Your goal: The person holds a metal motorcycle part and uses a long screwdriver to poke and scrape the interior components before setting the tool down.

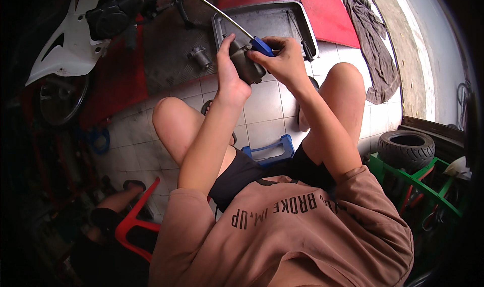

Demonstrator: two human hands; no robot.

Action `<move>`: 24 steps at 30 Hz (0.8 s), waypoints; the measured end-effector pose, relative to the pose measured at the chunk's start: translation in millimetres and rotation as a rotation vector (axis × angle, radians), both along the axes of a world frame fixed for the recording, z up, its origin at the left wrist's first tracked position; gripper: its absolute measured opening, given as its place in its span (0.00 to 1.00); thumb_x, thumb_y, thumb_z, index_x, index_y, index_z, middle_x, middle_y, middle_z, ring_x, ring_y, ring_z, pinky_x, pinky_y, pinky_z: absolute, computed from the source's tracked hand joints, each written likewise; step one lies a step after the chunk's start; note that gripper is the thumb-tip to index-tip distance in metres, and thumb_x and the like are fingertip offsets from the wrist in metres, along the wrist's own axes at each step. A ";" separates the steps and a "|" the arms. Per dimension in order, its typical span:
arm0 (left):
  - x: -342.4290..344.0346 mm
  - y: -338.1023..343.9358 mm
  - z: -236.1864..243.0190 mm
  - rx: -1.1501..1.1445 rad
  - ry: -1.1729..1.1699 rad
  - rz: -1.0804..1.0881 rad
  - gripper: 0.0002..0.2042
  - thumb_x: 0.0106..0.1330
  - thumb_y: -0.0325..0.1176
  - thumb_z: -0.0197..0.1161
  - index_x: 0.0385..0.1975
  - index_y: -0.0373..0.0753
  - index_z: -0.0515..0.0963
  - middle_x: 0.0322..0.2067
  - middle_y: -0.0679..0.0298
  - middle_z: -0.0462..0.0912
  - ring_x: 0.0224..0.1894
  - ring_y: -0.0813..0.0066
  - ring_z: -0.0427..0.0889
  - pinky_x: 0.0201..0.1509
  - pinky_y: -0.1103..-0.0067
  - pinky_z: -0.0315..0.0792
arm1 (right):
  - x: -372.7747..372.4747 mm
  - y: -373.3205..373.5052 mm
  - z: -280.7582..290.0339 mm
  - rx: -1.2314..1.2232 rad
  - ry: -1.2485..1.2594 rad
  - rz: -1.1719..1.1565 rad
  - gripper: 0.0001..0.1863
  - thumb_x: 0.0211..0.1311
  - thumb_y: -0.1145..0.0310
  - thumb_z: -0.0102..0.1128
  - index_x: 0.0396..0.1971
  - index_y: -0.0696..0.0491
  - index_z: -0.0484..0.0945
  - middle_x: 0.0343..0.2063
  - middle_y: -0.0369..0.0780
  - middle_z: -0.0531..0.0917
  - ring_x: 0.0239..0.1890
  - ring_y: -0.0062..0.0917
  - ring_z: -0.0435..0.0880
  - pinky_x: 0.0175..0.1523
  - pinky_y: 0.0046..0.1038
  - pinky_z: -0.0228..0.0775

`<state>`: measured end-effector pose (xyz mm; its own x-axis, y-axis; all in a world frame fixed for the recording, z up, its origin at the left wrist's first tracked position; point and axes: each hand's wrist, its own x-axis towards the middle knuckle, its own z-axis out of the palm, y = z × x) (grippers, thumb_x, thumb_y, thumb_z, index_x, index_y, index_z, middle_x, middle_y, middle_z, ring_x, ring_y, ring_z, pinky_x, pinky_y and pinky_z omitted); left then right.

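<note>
My left hand [231, 72] is wrapped round a dark grey, rounded metal engine part [246, 66], its thumb along the upper left side. In my right hand [282, 60] is a blue-handled tool [262, 47], gripped between thumb and fingers right against the part's upper right. From the blue end a long, thin, pale line [217, 10] curves away to the far left; whether it is a hose or a rod I cannot tell. Both hands are raised between my knees. The tool's tip is hidden by my fingers and the part.
Beyond my hands lies a grey metal tray [262, 15]. A second grey metal part [200, 57] rests on the dark mat. A motorcycle [65, 40] stands far left, a dark cloth [373, 50] lies right. A tyre [406, 148] sits on a green frame [418, 178]; a person [108, 211] is lower left.
</note>
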<state>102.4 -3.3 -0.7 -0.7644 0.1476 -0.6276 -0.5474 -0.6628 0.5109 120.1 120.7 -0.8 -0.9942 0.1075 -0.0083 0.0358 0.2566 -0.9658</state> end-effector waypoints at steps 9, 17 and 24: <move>2.4 10.7 5.8 -0.062 0.052 0.023 0.16 0.59 0.49 0.62 0.37 0.45 0.74 0.34 0.68 0.79 0.37 0.73 0.80 0.44 0.74 0.74 | 2.2 1.2 -2.7 -0.074 0.061 -0.035 0.14 0.48 0.66 0.69 0.29 0.63 0.83 0.20 0.42 0.84 0.21 0.18 0.81 0.29 0.23 0.72; 2.8 12.6 0.2 -0.014 0.016 0.005 0.16 0.58 0.49 0.61 0.38 0.44 0.74 0.34 0.67 0.79 0.38 0.73 0.80 0.44 0.74 0.74 | 2.4 3.3 -6.1 -0.055 0.090 -0.046 0.15 0.48 0.65 0.72 0.29 0.62 0.83 0.20 0.43 0.84 0.21 0.18 0.80 0.29 0.23 0.72; 5.3 10.3 1.6 0.018 -0.039 -0.093 0.18 0.57 0.52 0.58 0.38 0.45 0.76 0.35 0.67 0.80 0.39 0.71 0.80 0.41 0.73 0.72 | 2.1 9.7 -3.4 0.003 0.024 0.007 0.18 0.47 0.63 0.73 0.32 0.62 0.84 0.25 0.45 0.86 0.27 0.22 0.84 0.36 0.25 0.75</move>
<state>107.7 7.0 0.9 -0.7220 0.2286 -0.6531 -0.6262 -0.6173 0.4762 122.2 130.4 -4.2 -0.9948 0.1001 0.0159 0.0107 0.2596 -0.9657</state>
